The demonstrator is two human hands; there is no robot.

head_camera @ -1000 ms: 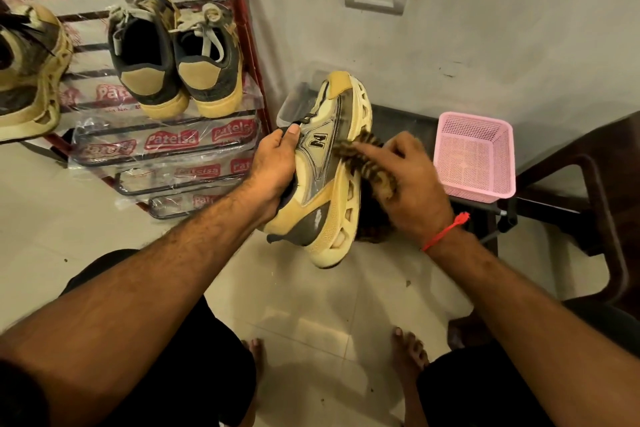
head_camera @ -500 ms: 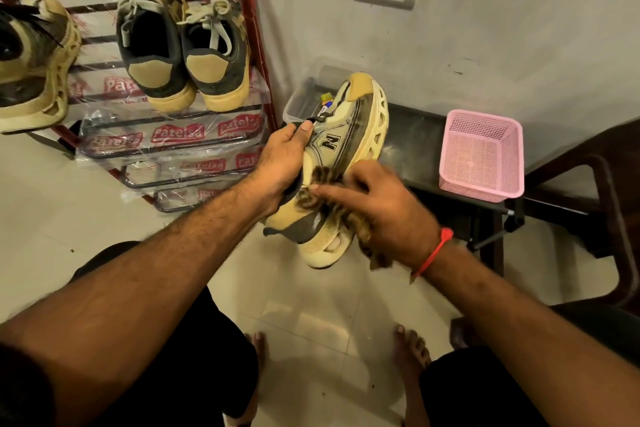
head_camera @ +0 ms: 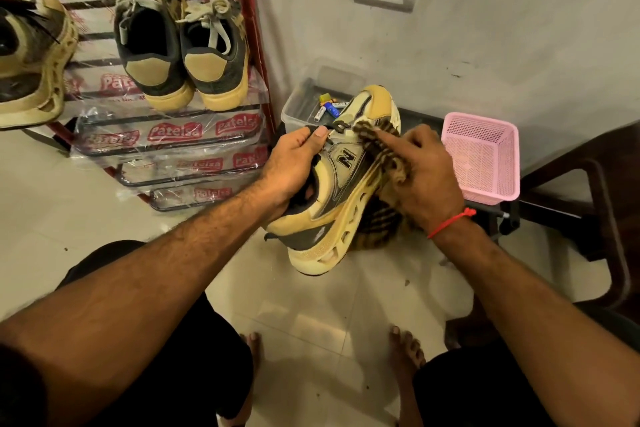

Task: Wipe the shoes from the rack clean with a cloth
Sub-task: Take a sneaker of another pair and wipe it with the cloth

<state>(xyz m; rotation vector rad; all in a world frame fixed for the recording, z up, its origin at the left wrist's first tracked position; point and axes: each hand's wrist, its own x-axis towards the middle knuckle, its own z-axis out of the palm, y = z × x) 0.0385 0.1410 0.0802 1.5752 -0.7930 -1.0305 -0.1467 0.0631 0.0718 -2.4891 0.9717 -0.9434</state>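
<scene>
Shoe (head_camera: 341, 184) runs long-axis from heel at 7 o'clock to toe at 1 o'clock, held in the air; the left hand (head_camera: 294, 166) grips its collar, the right hand (head_camera: 419, 177) presses the striped cloth (head_camera: 375, 139) on its upper side near the toe. Its far side and most of the cloth are hidden; the rack (head_camera: 258, 45) at 10 o'clock holds more shoes.

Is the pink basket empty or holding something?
Empty as far as visible: the pink basket shows only its bare mesh floor and walls.
</scene>
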